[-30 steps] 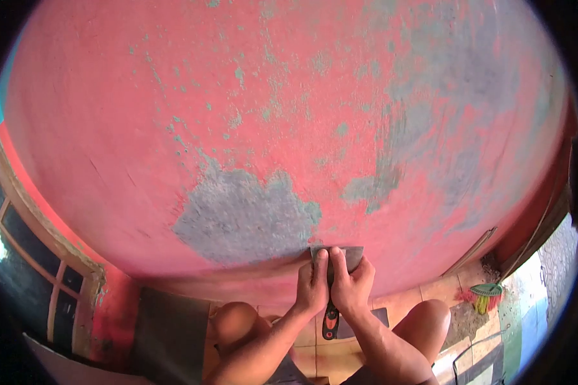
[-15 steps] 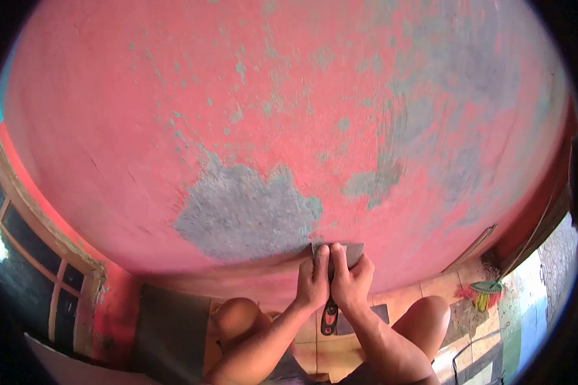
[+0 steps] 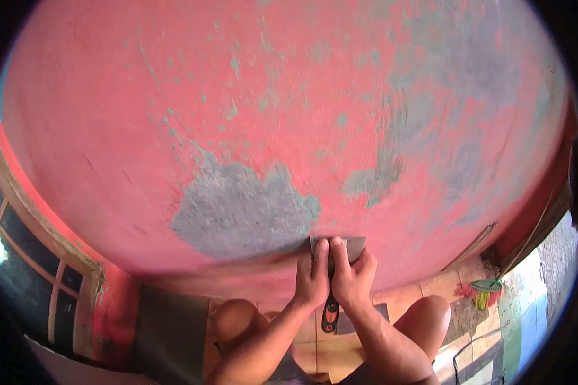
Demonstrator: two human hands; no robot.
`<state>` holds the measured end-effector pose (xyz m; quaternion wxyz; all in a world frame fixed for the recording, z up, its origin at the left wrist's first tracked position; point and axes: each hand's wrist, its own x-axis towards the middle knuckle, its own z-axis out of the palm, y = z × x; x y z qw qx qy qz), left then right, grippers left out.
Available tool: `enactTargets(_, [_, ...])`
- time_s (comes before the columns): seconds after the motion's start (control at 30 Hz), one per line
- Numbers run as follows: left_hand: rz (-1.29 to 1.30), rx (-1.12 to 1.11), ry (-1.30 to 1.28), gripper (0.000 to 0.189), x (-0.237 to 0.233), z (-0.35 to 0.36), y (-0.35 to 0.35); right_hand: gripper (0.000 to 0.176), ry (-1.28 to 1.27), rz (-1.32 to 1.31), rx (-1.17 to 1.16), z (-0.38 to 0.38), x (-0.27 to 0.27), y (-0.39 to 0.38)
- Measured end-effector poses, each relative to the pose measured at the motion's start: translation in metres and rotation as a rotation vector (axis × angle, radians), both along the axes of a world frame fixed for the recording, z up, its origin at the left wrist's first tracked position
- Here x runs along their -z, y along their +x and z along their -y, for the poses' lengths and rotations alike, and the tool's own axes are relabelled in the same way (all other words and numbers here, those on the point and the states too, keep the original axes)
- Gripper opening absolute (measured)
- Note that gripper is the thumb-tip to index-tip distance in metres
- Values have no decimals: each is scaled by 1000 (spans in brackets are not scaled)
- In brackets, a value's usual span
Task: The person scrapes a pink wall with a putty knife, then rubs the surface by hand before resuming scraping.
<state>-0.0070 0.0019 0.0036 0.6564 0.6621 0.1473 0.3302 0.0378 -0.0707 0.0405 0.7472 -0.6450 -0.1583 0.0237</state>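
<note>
Both of my hands are closed around one scraper, a wide flat blade with a black and red handle [image 3: 330, 316]. My left hand [image 3: 312, 277] grips it from the left and my right hand [image 3: 354, 274] from the right, thumbs side by side pointing up the blade [image 3: 354, 248]. The blade's top edge lies against the pink painted wall [image 3: 340, 221], low down. Just up and left of it is a large bare grey patch [image 3: 244, 208] with ragged paint edges. The middle of the handle is hidden by my hands.
A broom [image 3: 484, 290] with green, red and yellow bristles leans at the right. Window panes in a wooden frame [image 3: 56, 282] stand at the left. Dark panels lie on the tiled floor [image 3: 307, 353], and my knees [image 3: 430, 314] flank my arms.
The scraper and both hands have shifted slightly up along the wall, with the grip unchanged. The view has moved a little; the grey patch looks about the same.
</note>
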Motion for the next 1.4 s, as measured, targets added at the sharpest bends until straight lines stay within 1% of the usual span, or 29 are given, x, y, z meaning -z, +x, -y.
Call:
enactTargets(0.07, [-4, 25, -20, 47, 2, -2, 1, 31, -20, -23, -12, 2, 3, 0])
enactTargets(0.1, [13, -24, -8, 48, -6, 4, 2, 31, -38, -31, -9, 2, 9, -2])
enactTargets(0.17, [-15, -49, 13, 48, 2, 2, 3, 32, -40, -19, 0, -2, 10, 2])
enactTargets(0.2, [-29, -60, 21, 49, -2, 2, 4, 32, -26, 0, 5, -2, 6, 1])
enactTargets(0.23, [-22, -36, -34, 49, -5, 2, 4, 33, -15, 18, 11, -2, 5, 1])
enactTargets(0.33, [30, -4, -3, 49, -14, 2, 3, 33, -40, -10, -17, 1, 0, 3])
enactTargets(0.37, [-41, 6, -29, 49, -11, 1, 2, 32, -51, 7, -6, 1, 0, 3])
enactTargets(0.43, [-50, 3, -27, 49, 2, 1, 2, 32, -52, -10, -1, 1, 11, 2])
enactTargets(0.47, [-52, 3, -22, 49, 5, 1, 3, 31, -49, -16, 5, 0, 14, 2])
enactTargets(0.57, [-17, 15, -46, 49, -2, 0, 5, 31, 51, -23, -11, -2, 11, 2])
enactTargets(0.67, [-38, 12, -57, 49, 1, 4, -2, 31, -33, -48, -31, 3, 4, 1])
enactTargets(0.77, [-14, 31, -52, 50, 3, 0, 3, 30, -67, -18, -2, 1, 17, 3])
enactTargets(0.8, [-9, 41, -58, 51, 0, -1, 4, 30, -41, -14, 2, 0, 12, 4])
enactTargets(0.83, [47, -7, -23, 51, -6, 3, 6, 30, -18, -15, 5, 0, 8, 3])
enactTargets(0.93, [-53, -10, -2, 51, 1, -1, 2, 31, -36, -45, -21, 3, 13, -1])
enactTargets(0.97, [-38, 5, -20, 50, -3, 2, 0, 32, -43, -38, -32, 3, 11, 2])
enactTargets(1.07, [-41, 35, -37, 50, 13, -6, 6, 32, -14, -10, 19, -1, 12, 0])
enactTargets(1.17, [44, 0, -6, 49, -14, 2, 5, 32, -15, -55, -2, 0, 5, 1])
enactTargets(1.27, [-12, 25, 8, 48, -5, 0, 2, 33, -12, -33, 9, 0, 11, 1])
enactTargets(1.3, [-46, 37, -12, 48, -3, -3, 3, 33, -89, -14, 15, 1, 15, 3])
enactTargets(1.4, [98, -27, 2, 47, -2, 2, 9, 32, -16, -48, 0, -1, 14, 3])
